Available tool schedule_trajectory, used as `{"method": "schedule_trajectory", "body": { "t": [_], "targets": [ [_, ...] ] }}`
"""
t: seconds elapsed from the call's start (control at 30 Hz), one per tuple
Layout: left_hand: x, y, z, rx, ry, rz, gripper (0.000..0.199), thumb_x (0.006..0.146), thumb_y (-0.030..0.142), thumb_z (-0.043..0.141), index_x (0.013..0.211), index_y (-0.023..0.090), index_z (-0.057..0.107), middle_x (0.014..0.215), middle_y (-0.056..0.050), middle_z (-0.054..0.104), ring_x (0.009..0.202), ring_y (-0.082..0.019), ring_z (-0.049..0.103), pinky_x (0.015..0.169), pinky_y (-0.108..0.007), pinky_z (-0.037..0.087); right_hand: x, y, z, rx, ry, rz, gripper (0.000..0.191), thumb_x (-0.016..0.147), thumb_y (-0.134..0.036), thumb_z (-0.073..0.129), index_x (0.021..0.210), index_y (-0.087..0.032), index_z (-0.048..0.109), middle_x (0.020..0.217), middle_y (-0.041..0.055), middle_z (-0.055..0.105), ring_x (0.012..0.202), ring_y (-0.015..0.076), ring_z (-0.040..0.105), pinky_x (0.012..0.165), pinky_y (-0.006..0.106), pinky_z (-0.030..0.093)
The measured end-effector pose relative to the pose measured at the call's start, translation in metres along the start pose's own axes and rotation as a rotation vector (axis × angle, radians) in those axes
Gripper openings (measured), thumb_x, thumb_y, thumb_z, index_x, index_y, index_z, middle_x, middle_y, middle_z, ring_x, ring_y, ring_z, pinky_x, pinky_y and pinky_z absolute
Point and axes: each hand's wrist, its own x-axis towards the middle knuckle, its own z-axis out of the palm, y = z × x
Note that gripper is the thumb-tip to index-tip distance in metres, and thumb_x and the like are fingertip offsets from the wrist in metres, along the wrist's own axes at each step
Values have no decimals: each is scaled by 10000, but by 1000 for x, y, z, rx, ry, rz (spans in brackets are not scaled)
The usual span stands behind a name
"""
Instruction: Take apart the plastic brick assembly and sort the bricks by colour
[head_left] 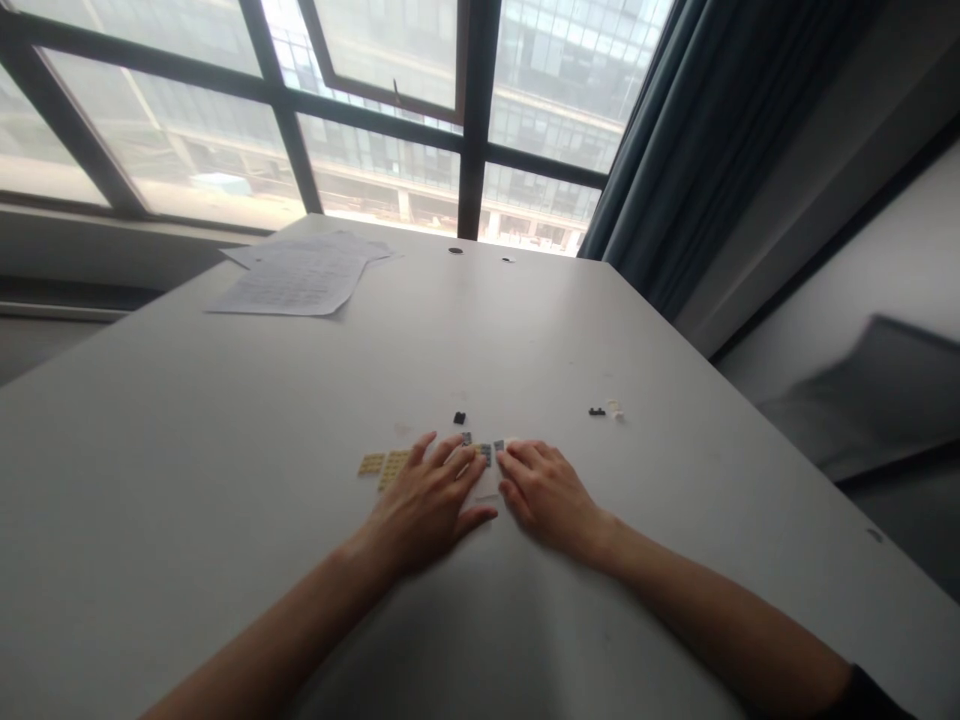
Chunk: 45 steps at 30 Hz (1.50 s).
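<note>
My left hand (427,495) lies palm down with its fingers spread over small studded toy-brick pieces. Partly under it are tan plates (394,466), with a separate tan plate (371,464) just to its left. Its fingertips touch a grey studded piece (485,453) beside a white piece (487,485). My right hand (544,490) is to the right, its fingers close together and bent onto another small grey-and-white piece (500,446), mostly hidden by the fingertips. A narrow gap separates the two hands. A small black brick (460,418) lies beyond the left fingers.
On the white table (300,400), a small black piece (596,412) and small white pieces (616,410) lie farther right. Printed paper sheets (292,275) are at the back left. Windows stand behind the table, and a dark curtain (660,150) hangs at the right.
</note>
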Motion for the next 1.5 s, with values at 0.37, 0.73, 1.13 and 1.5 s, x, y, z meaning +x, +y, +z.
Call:
{"method": "schedule_trajectory", "body": {
  "t": [0.37, 0.73, 1.13, 1.5],
  "targets": [
    [26, 15, 13, -25, 10, 18, 462, 868, 496, 544, 1196, 173, 582, 1145, -104, 632, 1196, -292, 475, 1053, -486, 274, -8, 13, -3, -27, 51, 37, 327, 927, -236, 461, 1228, -159, 561, 1189, 128, 583, 1116, 230, 496, 965, 392, 407],
    [68, 53, 31, -17, -7, 38, 571, 897, 575, 419, 1181, 108, 581, 1151, -158, 614, 1186, -311, 458, 1071, -508, 225, -62, 89, -12, -99, 139, 110, 316, 941, -255, 444, 1200, -182, 610, 1210, 109, 609, 1126, 233, 538, 993, 436, 429],
    [144, 111, 63, -114, -53, 95, 575, 886, 561, 451, 1194, 98, 596, 1151, -167, 611, 1163, -317, 456, 1066, -528, 220, -85, 154, -17, -111, 251, 261, 345, 942, -292, 401, 1174, -199, 639, 1170, 105, 631, 1088, 230, 570, 978, 435, 463],
    [141, 114, 63, -96, -5, 60, 587, 879, 534, 488, 1248, 79, 519, 1219, -190, 556, 1180, -314, 443, 1048, -500, 255, -85, 152, -14, -111, 274, 266, 343, 938, -298, 403, 1176, -189, 626, 1165, 108, 619, 1090, 231, 559, 976, 427, 458]
  ]
}}
